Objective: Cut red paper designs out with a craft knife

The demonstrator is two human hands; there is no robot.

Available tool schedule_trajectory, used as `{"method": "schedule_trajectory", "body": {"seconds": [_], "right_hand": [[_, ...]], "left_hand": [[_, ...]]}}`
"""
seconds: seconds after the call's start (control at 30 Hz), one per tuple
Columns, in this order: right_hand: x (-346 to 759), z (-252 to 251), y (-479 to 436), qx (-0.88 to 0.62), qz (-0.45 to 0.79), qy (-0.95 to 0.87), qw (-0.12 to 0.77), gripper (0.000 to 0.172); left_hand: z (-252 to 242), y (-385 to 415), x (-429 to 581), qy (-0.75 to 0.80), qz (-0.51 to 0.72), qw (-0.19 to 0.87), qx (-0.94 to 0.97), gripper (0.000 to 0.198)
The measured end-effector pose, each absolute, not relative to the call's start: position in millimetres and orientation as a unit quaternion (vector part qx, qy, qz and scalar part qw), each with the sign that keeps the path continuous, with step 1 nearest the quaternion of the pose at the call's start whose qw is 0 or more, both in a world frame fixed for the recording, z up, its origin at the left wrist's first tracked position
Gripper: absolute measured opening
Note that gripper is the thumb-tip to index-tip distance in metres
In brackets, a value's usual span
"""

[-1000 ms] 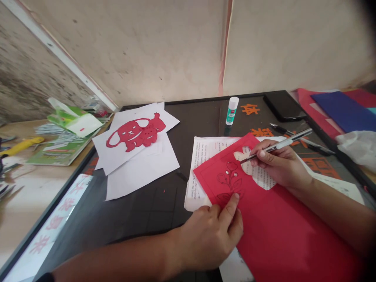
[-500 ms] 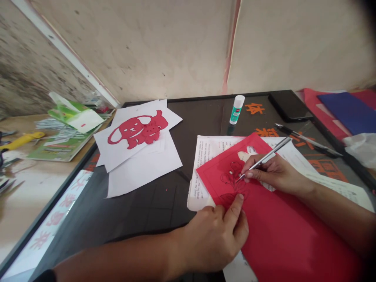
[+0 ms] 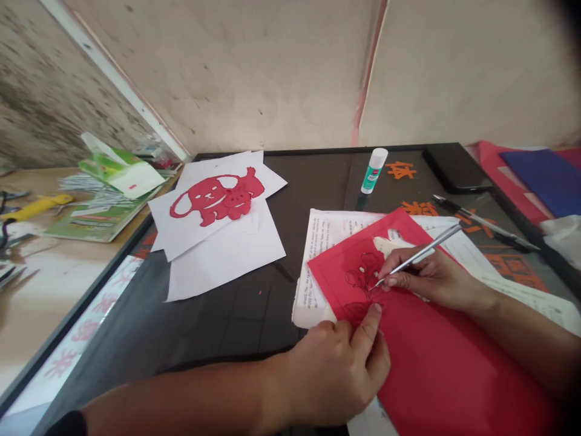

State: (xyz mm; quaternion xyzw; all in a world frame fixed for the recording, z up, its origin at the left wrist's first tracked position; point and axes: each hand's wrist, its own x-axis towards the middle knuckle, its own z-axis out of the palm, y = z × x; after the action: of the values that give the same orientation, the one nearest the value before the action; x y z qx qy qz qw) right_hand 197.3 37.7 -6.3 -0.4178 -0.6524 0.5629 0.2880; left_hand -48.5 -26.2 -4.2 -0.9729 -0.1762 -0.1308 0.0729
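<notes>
A slim silver craft knife [image 3: 420,254] is pinched in my right hand [image 3: 426,275]. Its tip rests on a sheet of red paper [image 3: 454,357], by the stem of a flower drawn in dark lines [image 3: 363,275]. Small openings in the sheet show pale paper beneath. Just below the drawing, my left hand [image 3: 340,369] is closed, with one finger pressing the red paper down and the others curled. Under the red sheet lies an open printed book [image 3: 311,287], partly covered.
A glue stick [image 3: 374,171] stands upright behind the book. White sheets [image 3: 227,266] bearing a red animal cutout [image 3: 204,197] lie left. A black phone [image 3: 454,172] and pen [image 3: 485,224] are at the right. A yellow-handled tool [image 3: 39,207] lies far left.
The view has shifted slightly, so most things appear a little farther right. Both hands keep their places on the red paper, and the knife tip stays near the drawn stem.
</notes>
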Motion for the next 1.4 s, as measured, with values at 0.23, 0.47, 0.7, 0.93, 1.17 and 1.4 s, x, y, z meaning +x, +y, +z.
{"method": "schedule_trajectory", "body": {"seconds": [0.23, 0.47, 0.7, 0.93, 1.17, 1.4], "right_hand": [[204, -2, 49, -0.441, 0.545, -0.422, 0.575, 0.021], [203, 1, 54, -0.403, 0.553, -0.419, 0.597, 0.026], [201, 21, 49, -0.333, 0.549, -0.435, 0.631, 0.025], [205, 88, 22, -0.249, 0.489, -0.464, 0.695, 0.021], [214, 111, 8, -0.196, 0.459, -0.495, 0.711, 0.020], [211, 115, 6, -0.183, 0.489, -0.500, 0.691, 0.020]], "left_hand": [[-6, -29, -49, -0.175, -0.145, 0.082, -0.970, 0.029], [5, 26, -63, -0.387, -0.260, 0.015, -0.885, 0.044], [9, 49, -48, -0.530, -0.152, -0.185, -0.814, 0.023], [30, 54, -28, -0.550, -0.099, -0.214, -0.801, 0.068], [58, 85, -24, -0.521, -0.076, -0.318, -0.788, 0.036], [94, 81, -33, -0.471, -0.146, -0.390, -0.777, 0.022]]}}
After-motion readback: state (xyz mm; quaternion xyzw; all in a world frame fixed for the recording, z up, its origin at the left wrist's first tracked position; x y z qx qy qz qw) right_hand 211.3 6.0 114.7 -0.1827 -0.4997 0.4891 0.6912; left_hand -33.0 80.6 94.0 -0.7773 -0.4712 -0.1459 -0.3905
